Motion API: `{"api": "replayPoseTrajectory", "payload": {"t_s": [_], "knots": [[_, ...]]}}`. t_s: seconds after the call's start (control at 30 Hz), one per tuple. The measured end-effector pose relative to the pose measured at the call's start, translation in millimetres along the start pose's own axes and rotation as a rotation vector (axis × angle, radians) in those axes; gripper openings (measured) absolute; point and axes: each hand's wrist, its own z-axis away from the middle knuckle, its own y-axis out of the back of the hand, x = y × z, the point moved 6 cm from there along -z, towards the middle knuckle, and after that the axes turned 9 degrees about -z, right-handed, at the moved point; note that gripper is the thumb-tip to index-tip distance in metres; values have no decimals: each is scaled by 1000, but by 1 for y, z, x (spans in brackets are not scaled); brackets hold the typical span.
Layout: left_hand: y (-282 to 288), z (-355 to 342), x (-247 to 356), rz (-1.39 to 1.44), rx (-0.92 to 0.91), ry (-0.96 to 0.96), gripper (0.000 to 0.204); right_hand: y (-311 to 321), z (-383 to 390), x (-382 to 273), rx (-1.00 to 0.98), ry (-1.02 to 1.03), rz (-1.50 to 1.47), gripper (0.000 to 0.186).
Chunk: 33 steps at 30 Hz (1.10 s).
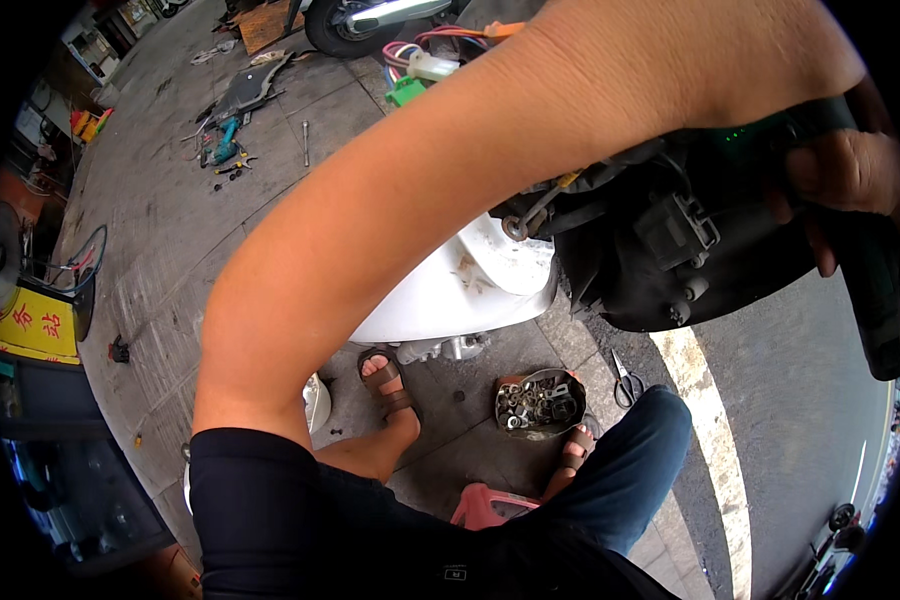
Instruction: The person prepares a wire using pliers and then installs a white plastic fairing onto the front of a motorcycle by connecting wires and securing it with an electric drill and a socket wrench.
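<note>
My left forearm crosses the picture to the upper right, where my left hand is mostly cut off and its fingers are hidden. Below it, my right hand appears at the right rim, fingers curled on a long black part. Beneath the forearm lie a dark plastic housing with a small metal-framed fitting, a white body panel and a metal ring end. Coloured wires with a green connector show just above the arm.
By my feet are a tub of metal parts, scissors and a pink stool. At left lie a teal power tool, pliers, a wrench and a yellow sign. A scooter wheel stands behind.
</note>
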Motion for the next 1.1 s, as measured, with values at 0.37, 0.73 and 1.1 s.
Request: {"api": "replayPoseTrajectory", "payload": {"t_s": [0.37, 0.73, 1.1], "knots": [[4, 1, 29, -36, -58, 228, 25, 0, 26, -10, -97, 97, 80, 54], [163, 200, 98, -513, -4, 734, 34, 1, 20, 6, -173, 319, 37, 46], [272, 475, 73, -130, 132, 1790, 64, 30, 32, -22, -79, 192, 124, 59]]}}
